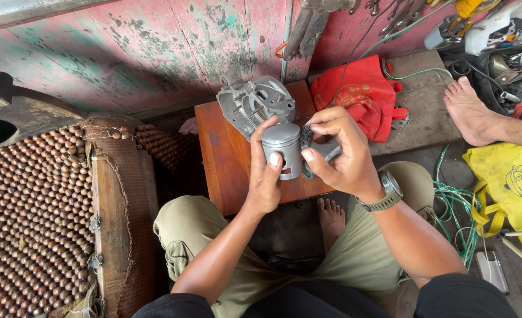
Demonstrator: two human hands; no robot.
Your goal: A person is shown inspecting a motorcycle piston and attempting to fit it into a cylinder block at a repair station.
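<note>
My left hand [265, 176] grips a grey metal piston [283, 147], thumb and fingers around its skirt, crown upward. My right hand [337, 150] pinches a dark metal part [326, 151] at the piston's right side, touching it; a watch sits on that wrist. Both hands hover above a small reddish wooden stool [225, 159]. A grey finned engine casting [252, 103] lies on the stool's far end, just behind the piston.
A wooden-bead seat mat [31, 218] lies at left. A red cloth bag [361, 94] rests behind the stool. Another person's bare foot [470, 109] is at right, with a yellow bag [511, 182], green hose [455, 206] and tools at upper right.
</note>
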